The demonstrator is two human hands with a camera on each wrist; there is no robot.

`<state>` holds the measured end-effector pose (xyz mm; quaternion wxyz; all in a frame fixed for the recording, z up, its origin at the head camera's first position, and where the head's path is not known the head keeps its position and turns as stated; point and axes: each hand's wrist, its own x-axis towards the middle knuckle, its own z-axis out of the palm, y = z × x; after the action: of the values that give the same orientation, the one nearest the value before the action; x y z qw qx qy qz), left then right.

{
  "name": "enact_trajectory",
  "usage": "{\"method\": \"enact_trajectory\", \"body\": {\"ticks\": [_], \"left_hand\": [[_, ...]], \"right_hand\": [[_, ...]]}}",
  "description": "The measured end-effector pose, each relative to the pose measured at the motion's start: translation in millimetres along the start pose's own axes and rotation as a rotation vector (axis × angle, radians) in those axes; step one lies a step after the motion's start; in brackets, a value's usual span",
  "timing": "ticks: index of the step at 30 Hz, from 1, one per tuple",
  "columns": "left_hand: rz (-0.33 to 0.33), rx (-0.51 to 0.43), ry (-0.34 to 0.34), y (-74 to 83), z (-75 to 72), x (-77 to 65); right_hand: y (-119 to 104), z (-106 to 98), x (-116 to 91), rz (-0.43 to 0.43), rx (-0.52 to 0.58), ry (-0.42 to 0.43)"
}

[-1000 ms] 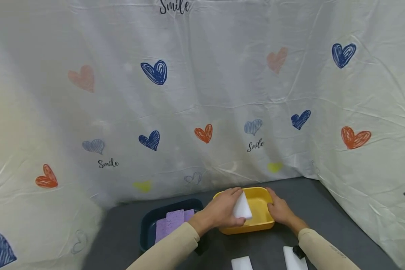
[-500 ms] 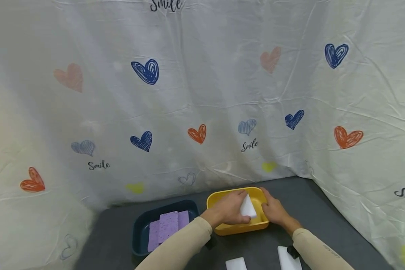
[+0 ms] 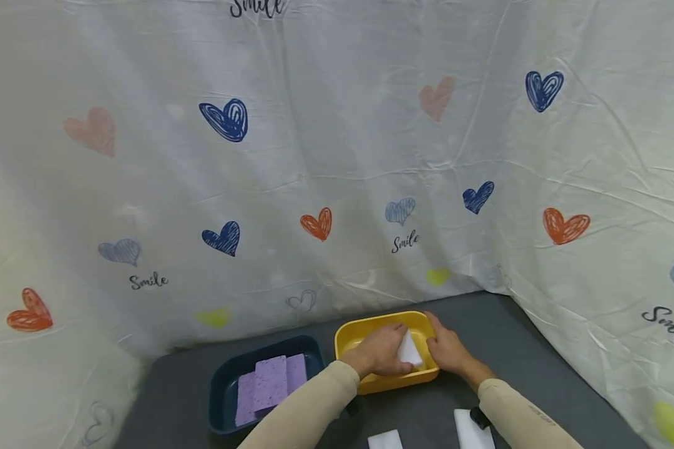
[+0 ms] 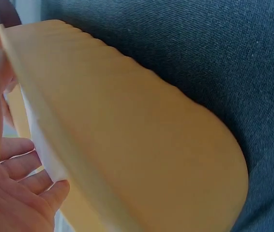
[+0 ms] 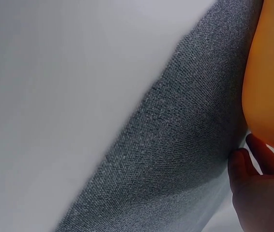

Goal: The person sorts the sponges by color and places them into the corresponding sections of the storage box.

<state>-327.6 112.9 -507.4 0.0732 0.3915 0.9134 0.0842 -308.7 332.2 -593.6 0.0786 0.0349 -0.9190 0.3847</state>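
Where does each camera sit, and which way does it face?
Head: on the head, facing forward and down over curtain and yellow tray; left hand, right hand and sleeves show.
Left wrist: on that wrist, facing the tray's outer side; fingers show at left.
Right wrist: on that wrist, facing dark tabletop; that hand shows lower right.
Both wrist views share the yellow tray.

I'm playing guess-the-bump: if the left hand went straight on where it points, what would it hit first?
Probably the yellow tub, at its far right corner, near the right hand. Depth is unclear, so the left hand, with its white block, might go over the top.
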Motion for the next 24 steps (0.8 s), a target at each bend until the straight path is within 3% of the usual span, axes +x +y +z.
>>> {"method": "enact_trajectory", "body": {"ticks": [8,17,24], "left_hand": [[0.007,0.034,-0.034,-0.2,12.1,14.1],[-0.002,0.075,-0.054,-0.3,23.0,24.8],[0.027,0.122,-0.056,-31.2,76.7,62.8]], "right_hand": [[36,16,18,-0.007,-0.003,-0.017],[44,26,29,0.065,0.015,-0.010],[43,22,21,0.012,-0.020,0.004]]}}
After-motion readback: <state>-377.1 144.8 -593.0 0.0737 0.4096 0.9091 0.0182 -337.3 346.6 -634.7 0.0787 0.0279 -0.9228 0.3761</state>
